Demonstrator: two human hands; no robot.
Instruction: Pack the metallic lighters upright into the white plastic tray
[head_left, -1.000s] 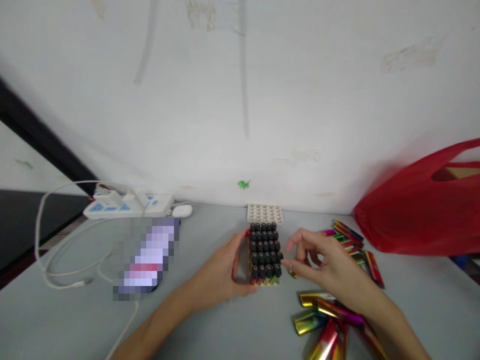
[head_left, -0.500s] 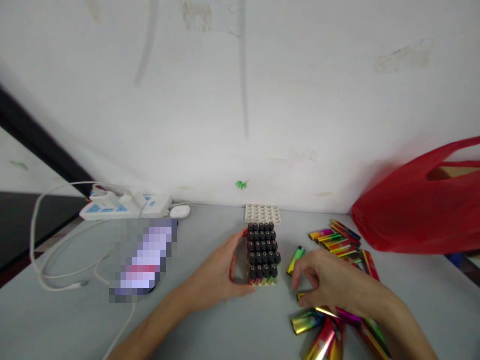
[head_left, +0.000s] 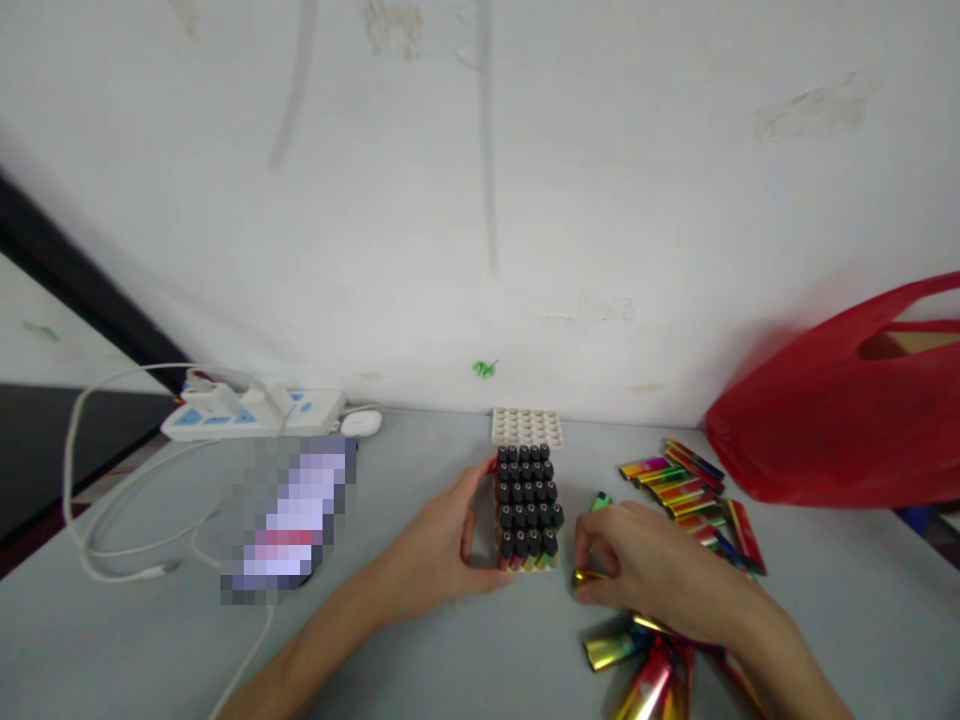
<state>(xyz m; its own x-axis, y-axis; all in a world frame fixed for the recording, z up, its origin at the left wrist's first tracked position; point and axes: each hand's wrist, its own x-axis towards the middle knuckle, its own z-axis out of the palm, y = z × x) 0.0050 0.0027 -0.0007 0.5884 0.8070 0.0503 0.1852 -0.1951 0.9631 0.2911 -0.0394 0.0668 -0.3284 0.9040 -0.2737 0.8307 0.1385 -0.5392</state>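
Observation:
A small tray of upright lighters [head_left: 528, 505] with black tops stands in the middle of the grey table [head_left: 420, 640]. My left hand [head_left: 442, 545] curls against the tray's left side and steadies it. Just right of the tray, my right hand [head_left: 645, 570] is closed, palm down, on a gold lighter [head_left: 586, 576] lying flat on the table. A green lighter [head_left: 598, 502] lies just beyond its fingers. More shiny rainbow and gold lighters lie in a pile [head_left: 637, 665] under my right wrist and in another pile [head_left: 694, 500] behind it.
An empty white tray [head_left: 527, 428] with holes sits against the wall behind the filled one. A red plastic bag [head_left: 840, 420] lies at the right. At the left are a power strip [head_left: 251, 412], white cables [head_left: 127, 520] and a blurred flat object [head_left: 289, 520].
My right hand has left the tray's right edge, dropped to the table and closed on a gold lighter. My left hand has stayed on the tray.

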